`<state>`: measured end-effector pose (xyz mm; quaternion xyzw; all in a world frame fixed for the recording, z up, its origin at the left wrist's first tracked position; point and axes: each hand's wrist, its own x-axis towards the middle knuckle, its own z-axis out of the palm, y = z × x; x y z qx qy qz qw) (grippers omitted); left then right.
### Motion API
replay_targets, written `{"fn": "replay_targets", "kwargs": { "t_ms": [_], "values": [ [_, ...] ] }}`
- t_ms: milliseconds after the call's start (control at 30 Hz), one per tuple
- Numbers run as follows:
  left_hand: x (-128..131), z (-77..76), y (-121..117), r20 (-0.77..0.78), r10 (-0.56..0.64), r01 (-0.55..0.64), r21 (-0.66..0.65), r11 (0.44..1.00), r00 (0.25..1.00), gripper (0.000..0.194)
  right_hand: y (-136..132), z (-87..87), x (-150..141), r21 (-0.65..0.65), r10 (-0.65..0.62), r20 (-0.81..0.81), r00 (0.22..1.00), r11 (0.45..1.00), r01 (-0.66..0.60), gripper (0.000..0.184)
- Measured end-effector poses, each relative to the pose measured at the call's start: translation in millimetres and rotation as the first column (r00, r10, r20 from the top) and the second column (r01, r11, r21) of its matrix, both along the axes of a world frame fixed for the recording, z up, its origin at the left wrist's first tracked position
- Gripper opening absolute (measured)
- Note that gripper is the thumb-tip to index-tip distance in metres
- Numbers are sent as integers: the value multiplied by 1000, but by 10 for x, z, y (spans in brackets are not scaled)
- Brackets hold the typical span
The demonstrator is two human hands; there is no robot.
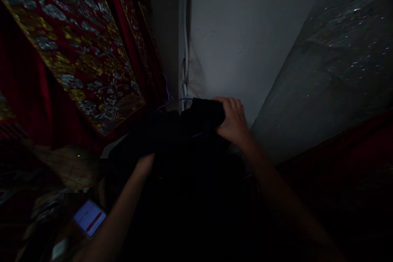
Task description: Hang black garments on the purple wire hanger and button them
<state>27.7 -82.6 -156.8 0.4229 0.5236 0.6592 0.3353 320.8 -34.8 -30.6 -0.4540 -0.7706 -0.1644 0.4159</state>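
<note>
A dark piece of cloth (pixel 184 143), almost black in the dim light, spreads across the middle of the view. My right hand (pixel 232 115) grips its upper right edge, with the fingers wrapped over the cloth. My left hand (pixel 146 163) goes in under or behind the cloth; only the wrist shows and its fingers are hidden. A thin purple cord (pixel 167 94) runs beside the top edge of the cloth, and a short bit of purple shows lower down on it.
Red hangings with gold and silver embroidery (pixel 89 61) cover the left side. A pale wall (pixel 239 37) with white cables (pixel 185 49) stands ahead. Clear plastic sheeting (pixel 331 61) hangs at right. A lit phone (pixel 89 217) lies at lower left beside a small white object (pixel 59 249).
</note>
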Motion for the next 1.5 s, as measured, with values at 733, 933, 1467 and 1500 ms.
{"fn": "replay_targets", "kwargs": {
  "t_ms": [733, 933, 1467, 1500],
  "values": [
    [145, 295, -153, 318, -15, 43, -82, 996, 948, 57, 351, 252, 101, -65, -223, -170, 960, 974, 215, 72],
    [153, -95, -291, 492, 79, 42, -230, 972, 867, 35, 98, -241, 66, -15, -86, -275, 958, 996, 85, 76],
    [224, -250, -604, 569, 0, 257, -372, 892, 823, 40, -447, -1457, -972, -412, -42, -864, 502, 632, -656, 21],
    [230, -262, -601, 576, -6, 265, -366, 892, 817, 41, -444, -1433, -961, -412, -48, -866, 498, 634, -655, 19]
  ]
}}
